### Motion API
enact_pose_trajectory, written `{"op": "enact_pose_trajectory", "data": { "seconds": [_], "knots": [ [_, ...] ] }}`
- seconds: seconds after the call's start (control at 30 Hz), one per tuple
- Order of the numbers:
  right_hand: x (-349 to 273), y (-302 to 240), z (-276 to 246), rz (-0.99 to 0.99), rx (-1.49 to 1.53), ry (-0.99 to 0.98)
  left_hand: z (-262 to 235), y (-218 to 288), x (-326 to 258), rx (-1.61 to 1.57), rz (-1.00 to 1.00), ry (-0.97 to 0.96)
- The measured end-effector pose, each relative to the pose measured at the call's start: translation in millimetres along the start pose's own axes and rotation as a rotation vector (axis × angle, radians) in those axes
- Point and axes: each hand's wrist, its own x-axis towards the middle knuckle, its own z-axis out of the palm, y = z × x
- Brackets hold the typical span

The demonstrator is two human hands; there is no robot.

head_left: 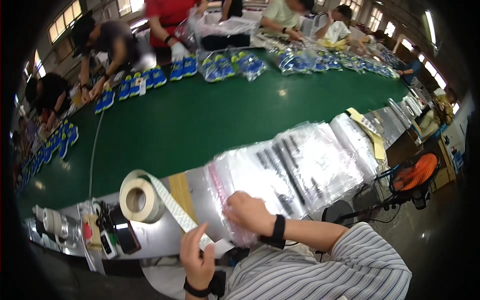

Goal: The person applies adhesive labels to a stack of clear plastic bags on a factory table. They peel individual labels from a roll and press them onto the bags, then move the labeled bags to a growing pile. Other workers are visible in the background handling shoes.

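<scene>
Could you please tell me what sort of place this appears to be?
Probably a shoe factory's packing line: pairs of blue sports shoes lie along a long green conveyor belt, workers stand at its far side, and a stack of clear plastic bags sits by a roll of white labels.

Long green conveyor belt (200, 125) seen running from 8 o'clock to 2 o'clock. Blue sports shoes (182, 67) laid along far edge, some bagged (250, 64), toward 12 o'clock. Several seated workers (117, 45) seen behind them. Orange fan (415, 172) placed at 3 o'clock. Phone (127, 236) and tape rolls (52, 220) laid at 8 o'clock.
</scene>
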Motion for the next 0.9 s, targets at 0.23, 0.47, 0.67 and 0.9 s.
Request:
{"op": "enact_pose_trajectory", "data": {
  "seconds": [0.23,0.47,0.67,0.9],
  "knots": [
    [-17,39,7,0.162,-0.227,0.108,58,-30,11,0.453,0.231,-0.578],
    [-17,52,-2,0.207,-0.133,0.180,48,-32,4,0.336,0.135,-0.585],
    [-20,51,-28,0.230,0.158,0.088,30,-14,46,-0.564,-0.407,-0.547],
    [-15,52,-32,0.471,0.858,0.058,127,-51,104,-1.992,-0.541,-0.901]
  ]
}}
